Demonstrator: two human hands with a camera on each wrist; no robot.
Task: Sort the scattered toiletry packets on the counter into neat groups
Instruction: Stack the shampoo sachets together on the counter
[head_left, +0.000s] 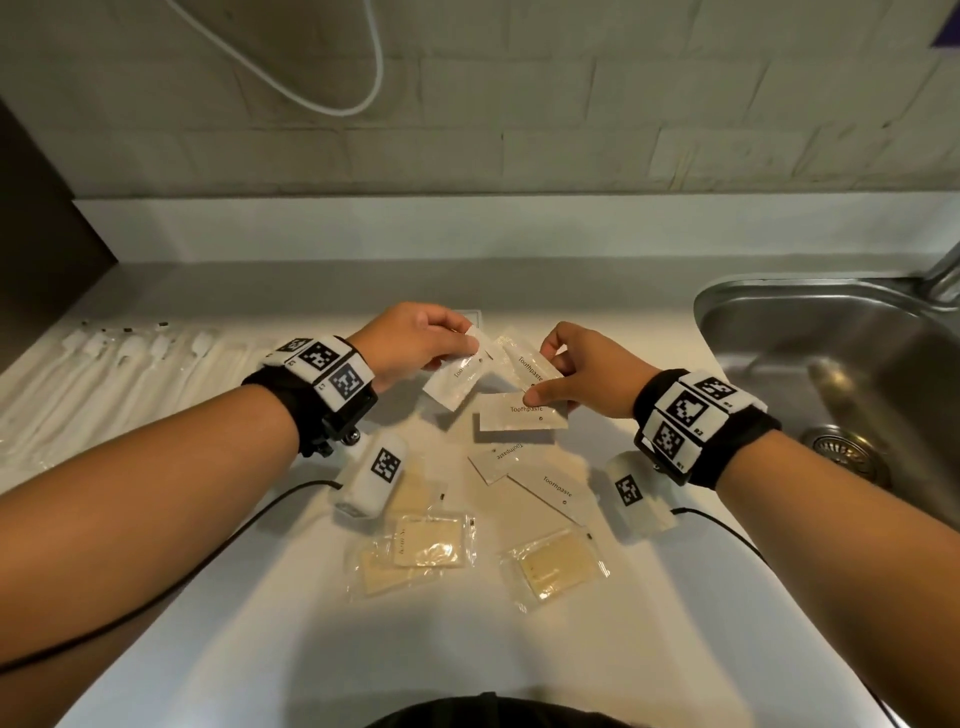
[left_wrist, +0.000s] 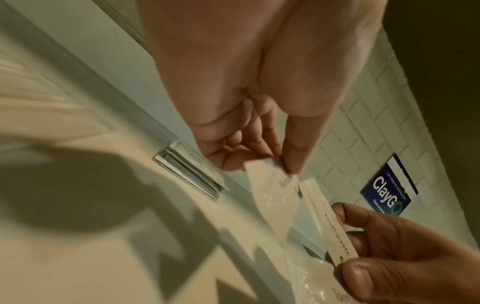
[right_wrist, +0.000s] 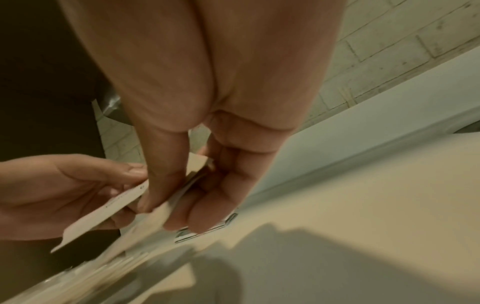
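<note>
Above the counter my left hand pinches the top corner of one white toothpaste packet, seen hanging from the fingertips in the left wrist view. My right hand pinches two more toothpaste packets, one tilted upward and one level. In the right wrist view the thumb presses these packets against the fingers. The two hands are close together. Two further toothpaste packets lie on the counter below, beside clear packets with yellowish contents.
Wrapped white toothbrushes lie in a row at the far left. A small stack of packets sits near the back wall behind the hands. A steel sink is sunk into the counter at the right. Cables trail from both wrists.
</note>
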